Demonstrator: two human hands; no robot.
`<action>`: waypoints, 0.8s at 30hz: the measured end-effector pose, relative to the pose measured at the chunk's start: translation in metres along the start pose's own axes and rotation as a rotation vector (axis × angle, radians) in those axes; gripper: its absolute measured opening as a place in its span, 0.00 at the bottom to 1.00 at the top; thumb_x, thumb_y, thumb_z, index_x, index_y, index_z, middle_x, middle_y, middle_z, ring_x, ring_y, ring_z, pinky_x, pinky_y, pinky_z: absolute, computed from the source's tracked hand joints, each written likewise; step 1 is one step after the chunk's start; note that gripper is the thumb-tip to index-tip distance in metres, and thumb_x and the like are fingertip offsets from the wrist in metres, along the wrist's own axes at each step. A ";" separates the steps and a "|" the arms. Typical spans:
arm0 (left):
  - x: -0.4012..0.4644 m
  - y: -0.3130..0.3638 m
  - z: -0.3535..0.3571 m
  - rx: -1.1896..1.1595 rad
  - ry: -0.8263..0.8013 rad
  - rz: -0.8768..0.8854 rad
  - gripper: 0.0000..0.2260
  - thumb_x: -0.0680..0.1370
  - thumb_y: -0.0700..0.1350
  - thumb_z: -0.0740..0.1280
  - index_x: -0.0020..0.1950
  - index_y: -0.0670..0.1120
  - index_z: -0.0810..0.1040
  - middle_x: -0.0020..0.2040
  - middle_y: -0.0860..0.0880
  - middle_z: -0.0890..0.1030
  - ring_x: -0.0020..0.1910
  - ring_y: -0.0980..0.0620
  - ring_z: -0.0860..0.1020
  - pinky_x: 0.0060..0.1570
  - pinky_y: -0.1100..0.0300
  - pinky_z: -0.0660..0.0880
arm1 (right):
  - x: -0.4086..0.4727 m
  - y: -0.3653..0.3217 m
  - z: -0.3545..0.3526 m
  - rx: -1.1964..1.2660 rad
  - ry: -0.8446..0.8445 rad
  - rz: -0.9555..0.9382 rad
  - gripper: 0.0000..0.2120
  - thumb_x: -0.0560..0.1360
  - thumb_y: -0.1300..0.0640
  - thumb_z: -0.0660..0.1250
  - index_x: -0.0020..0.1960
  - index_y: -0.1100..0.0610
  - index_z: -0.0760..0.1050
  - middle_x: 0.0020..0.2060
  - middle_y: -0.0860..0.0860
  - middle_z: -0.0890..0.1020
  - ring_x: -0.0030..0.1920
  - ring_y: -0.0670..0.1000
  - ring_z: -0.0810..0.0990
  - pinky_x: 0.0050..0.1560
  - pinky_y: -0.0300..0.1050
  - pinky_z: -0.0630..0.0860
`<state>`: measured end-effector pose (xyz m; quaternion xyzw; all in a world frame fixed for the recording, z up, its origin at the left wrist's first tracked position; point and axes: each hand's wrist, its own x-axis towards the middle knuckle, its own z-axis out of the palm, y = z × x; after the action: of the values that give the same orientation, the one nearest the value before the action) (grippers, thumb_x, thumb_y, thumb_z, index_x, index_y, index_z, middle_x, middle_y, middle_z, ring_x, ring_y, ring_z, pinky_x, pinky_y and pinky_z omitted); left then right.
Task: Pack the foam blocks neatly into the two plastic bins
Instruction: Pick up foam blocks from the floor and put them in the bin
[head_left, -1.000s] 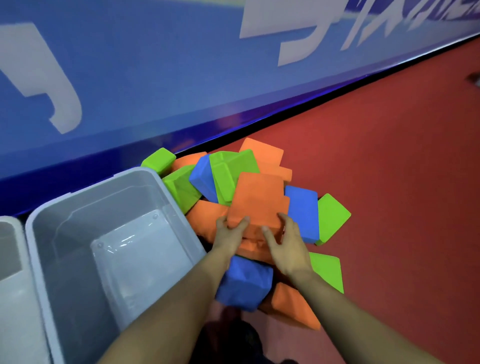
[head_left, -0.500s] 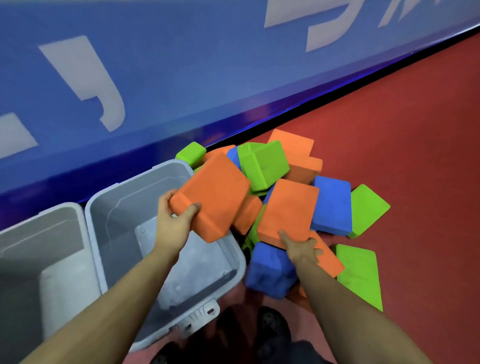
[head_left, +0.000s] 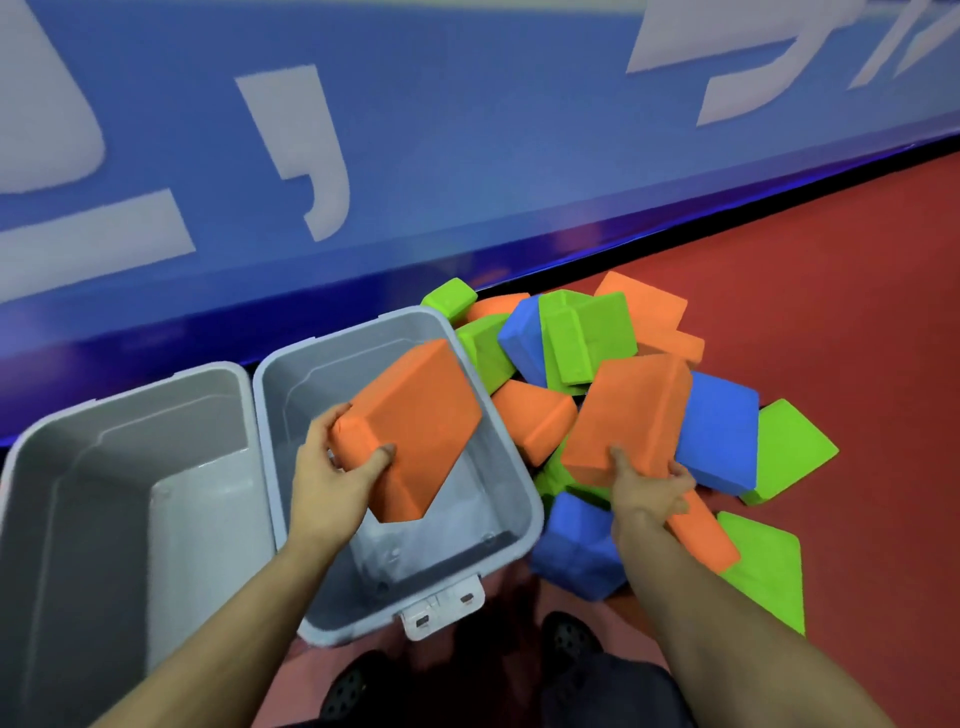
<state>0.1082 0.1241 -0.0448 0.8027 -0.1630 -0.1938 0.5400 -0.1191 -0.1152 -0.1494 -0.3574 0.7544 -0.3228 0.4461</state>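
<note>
Holding one orange block (head_left: 415, 431) in the left hand (head_left: 332, 478), thumb on its top face and fingers wrapped round the near corner; block hangs tilted over the right bin (head_left: 514, 478), not yet touching its floor; right hand (head_left: 649, 488) grips the near edge of a second orange block (head_left: 628, 415), thumb on top, fingers under, block still resting on the pile (head_left: 597, 364). Nearest the camera: dark shoes (head_left: 566, 639) on the red floor (head_left: 857, 312), the bin's latch (head_left: 441, 608) facing the person. Both bins look empty; left bin (head_left: 249, 415) sits just beside the right one, rims nearly touching. So judging by that, the task is at the very start.

For this step: level the block before lowering it, seat it flat in a corner with two sides against the walls; dropping it at this tilt probably leaves it canted and wastes floor space; foam is light and squashy, so an easy grip should do. Bring the right-hand block in alongside, same orientation, edges flush.

Further out: the pile of orange, green and blue blocks lies right of the bin, some leaning on its wall; pulling the second block may shift its neighbours. Beyond it, a blue barrier (head_left: 467, 156) with white lettering.
</note>
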 end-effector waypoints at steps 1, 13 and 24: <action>-0.003 -0.005 -0.004 0.012 0.019 -0.019 0.30 0.72 0.46 0.78 0.68 0.60 0.69 0.63 0.51 0.76 0.55 0.52 0.79 0.49 0.57 0.78 | -0.008 -0.009 -0.002 0.003 0.032 -0.090 0.40 0.64 0.48 0.83 0.68 0.55 0.65 0.66 0.64 0.67 0.57 0.61 0.74 0.62 0.55 0.73; -0.004 -0.044 -0.036 0.184 0.099 -0.127 0.42 0.67 0.51 0.80 0.75 0.52 0.59 0.64 0.52 0.75 0.59 0.47 0.78 0.55 0.53 0.73 | -0.148 -0.060 0.015 -0.191 -0.249 -0.880 0.43 0.63 0.41 0.82 0.71 0.56 0.69 0.64 0.56 0.74 0.65 0.57 0.70 0.69 0.56 0.68; 0.010 -0.099 -0.058 0.442 -0.030 -0.176 0.36 0.67 0.56 0.78 0.72 0.51 0.69 0.66 0.49 0.78 0.63 0.46 0.77 0.61 0.47 0.76 | -0.189 -0.040 0.070 -0.359 -0.390 -1.149 0.41 0.62 0.39 0.81 0.69 0.55 0.72 0.60 0.51 0.78 0.62 0.55 0.71 0.65 0.41 0.62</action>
<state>0.1501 0.2015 -0.1181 0.9095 -0.1388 -0.2116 0.3299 0.0190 0.0079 -0.0615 -0.8268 0.3895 -0.3082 0.2640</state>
